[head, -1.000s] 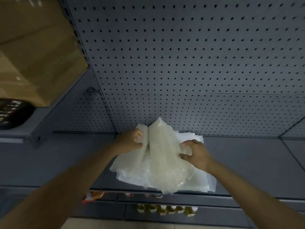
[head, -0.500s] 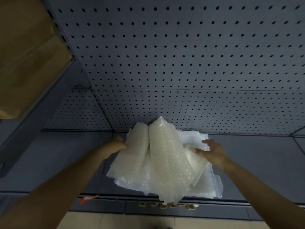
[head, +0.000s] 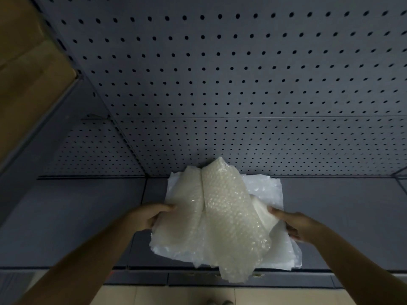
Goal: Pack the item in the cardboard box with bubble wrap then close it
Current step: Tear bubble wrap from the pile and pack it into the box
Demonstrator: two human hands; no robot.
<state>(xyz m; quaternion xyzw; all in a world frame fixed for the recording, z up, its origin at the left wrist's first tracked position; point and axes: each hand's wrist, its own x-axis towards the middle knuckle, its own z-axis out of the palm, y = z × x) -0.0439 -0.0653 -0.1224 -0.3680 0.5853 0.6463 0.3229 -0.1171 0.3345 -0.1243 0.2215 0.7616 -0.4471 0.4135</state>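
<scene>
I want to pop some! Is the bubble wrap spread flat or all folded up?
Folded and bunched. The bubble wrap rises in humped layers, held by the left hand and right hand.

Cardboard box (head: pixel 28 69) cut off top-left.

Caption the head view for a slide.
Left hand and right hand grip opposite edges of a bubble wrap sheet above a grey shelf.
</scene>
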